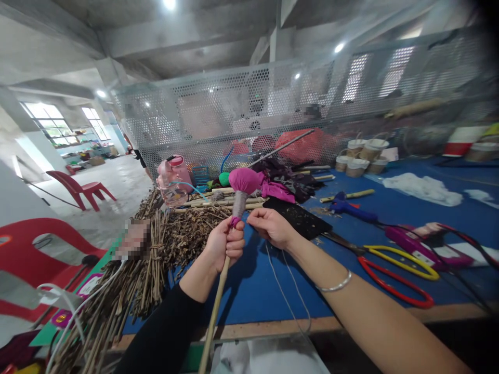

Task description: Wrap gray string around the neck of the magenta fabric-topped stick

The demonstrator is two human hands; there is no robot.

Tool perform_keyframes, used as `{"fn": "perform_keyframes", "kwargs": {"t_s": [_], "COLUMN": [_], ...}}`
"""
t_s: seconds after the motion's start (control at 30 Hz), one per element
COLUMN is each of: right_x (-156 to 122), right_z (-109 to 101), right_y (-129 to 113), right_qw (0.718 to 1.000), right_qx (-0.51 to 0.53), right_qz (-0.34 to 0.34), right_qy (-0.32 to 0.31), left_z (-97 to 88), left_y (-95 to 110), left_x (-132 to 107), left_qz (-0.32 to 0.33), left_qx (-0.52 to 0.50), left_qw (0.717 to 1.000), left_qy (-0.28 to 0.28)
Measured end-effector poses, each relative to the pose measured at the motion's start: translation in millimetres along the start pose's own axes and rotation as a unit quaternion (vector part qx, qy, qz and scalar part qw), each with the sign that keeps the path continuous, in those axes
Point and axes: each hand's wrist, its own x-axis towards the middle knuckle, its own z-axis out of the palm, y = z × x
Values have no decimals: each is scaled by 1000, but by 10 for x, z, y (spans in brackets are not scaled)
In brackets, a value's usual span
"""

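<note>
My left hand point(230, 241) is wrapped round a thin wooden stick point(214, 322) just below its top. A ball of magenta cloth point(245, 181) caps the stick, and grey thread point(239, 204) is wound thickly around its neck. Below the winding a bit of magenta cloth shows at my fingers. Close by on the right, my right hand point(268, 226) is closed in a pinch, with a loose grey thread point(278, 291) hanging beneath it down to the table edge. The pinched thread itself is too fine to make out between the fingertips.
Bundles of dried stems point(156, 270) cover the left of the blue table point(249, 291). Scissors with red and yellow handles point(397, 275), a blue glue gun point(354, 208) and a purple one point(421, 246) lie right. Behind are dark cloth, small pots point(356, 166) and a perforated metal screen point(218, 109).
</note>
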Motion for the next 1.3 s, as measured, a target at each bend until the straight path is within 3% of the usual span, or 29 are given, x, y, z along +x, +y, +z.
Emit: {"fn": "perform_keyframes", "kwargs": {"t_s": [0.13,0.33,0.57,0.67,0.73,0.83,0.9,1.0,1.23,1.3], "right_x": [3,22,20,24,39,62,67,59,37,33], "right_z": [-13,6,-73,-99,-112,-124,-115,-59,10,-25], "right_y": [1,31,57,67,70,70,61,37,-3,-7], "right_qw": [1000,998,990,992,997,999,999,998,998,998], "right_qx": [7,30,57,47,18,-16,-24,-34,-50,-52], "right_qz": [-10,25,39,47,36,37,42,39,22,17], "right_qy": [-8,-40,-122,-104,-58,-1,9,21,31,39], "left_z": [10,48,-28,-68,-66,-32,-8,8,-28,-47], "left_y": [-4,-20,-80,-139,-174,-213,-241,-298,-296,-253], "left_x": [-15,-67,-46,64,121,118,73,23,36,39], "left_qz": [-13,-33,-64,-46,35,240,334,345,366,374], "left_qx": [-24,-45,7,85,177,331,421,519,511,490], "left_qw": [999,997,998,994,971,874,801,739,733,747], "left_qy": [-37,-45,-1,59,158,261,264,255,261,247]}}
